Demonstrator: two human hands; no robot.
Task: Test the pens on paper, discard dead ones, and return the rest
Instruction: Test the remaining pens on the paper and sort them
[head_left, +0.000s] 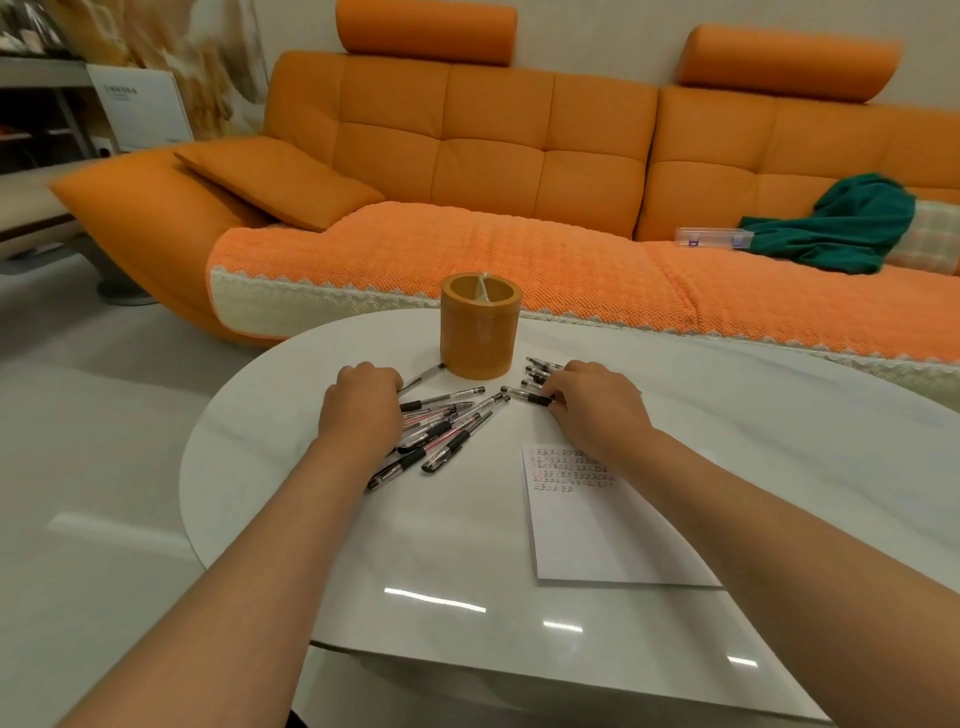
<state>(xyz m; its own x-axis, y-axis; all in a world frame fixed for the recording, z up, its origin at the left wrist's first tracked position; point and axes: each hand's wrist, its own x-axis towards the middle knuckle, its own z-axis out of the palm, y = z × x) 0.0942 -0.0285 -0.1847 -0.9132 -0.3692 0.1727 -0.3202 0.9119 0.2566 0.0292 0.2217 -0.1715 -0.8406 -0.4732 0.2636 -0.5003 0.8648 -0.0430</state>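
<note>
Plainly, both of the person's arms reach out over the white tabletop (467, 545), palms down. The left hand (361, 400) sits knuckles-up on the near end of a loose heap of pens (447, 428), which fan out toward the right, some crossing one another. Its fingers are bent down over the pens' ends and hidden under the back of the hand, so I cannot tell whether it grips any of them.

The right hand (592, 405) is curled, and its fingertips pinch the black grip of a pen (524, 396) that lies flat and points left toward the heap. Just behind that pen a smaller bunch (537, 366) lies partly under the same hand.

Between the hands and a little farther off stands the orange holder (479, 325), upright, with a divider showing inside its mouth. One pen from the heap reaches to its foot on the left.

Nearer the person, under the right forearm, lies the paper (597, 530), its top rows filled with small black and red marks.

Behind the tabletop runs an orange sofa (493, 130), with a cushion (275, 176) at its left end and a green cloth (841, 228) beside a clear box (711, 238) at its right.
</note>
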